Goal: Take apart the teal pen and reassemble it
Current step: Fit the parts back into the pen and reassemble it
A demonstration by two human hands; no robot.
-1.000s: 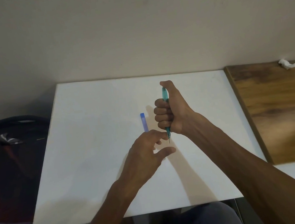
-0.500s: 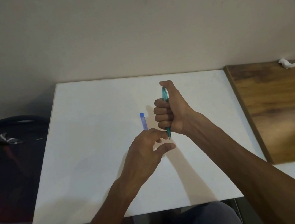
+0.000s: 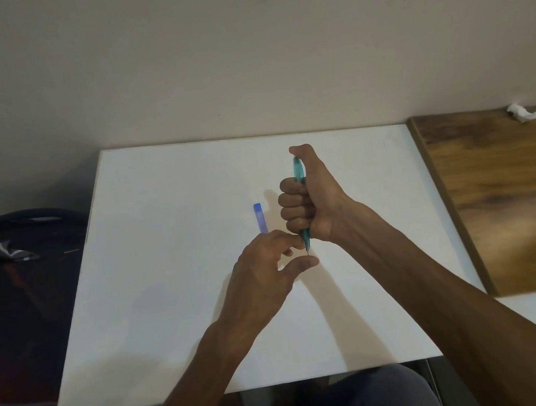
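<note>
Above the white table (image 3: pixel 168 282), your right hand (image 3: pixel 310 204) fists the upright teal pen (image 3: pixel 299 173); your left hand (image 3: pixel 265 270) pinches its tip.

Pen (image 3: pixel 298 172) upright over the table (image 3: pixel 175 281) (tube (image 3: pixel 260 219) to its left)

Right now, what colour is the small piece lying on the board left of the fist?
Blue: the piece shows best in the head view, lying on the white board.

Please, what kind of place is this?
Probably a plain room at home or in an office: a white table against a bare wall, a wooden tabletop beside it, and a dark bag on the floor.
</note>
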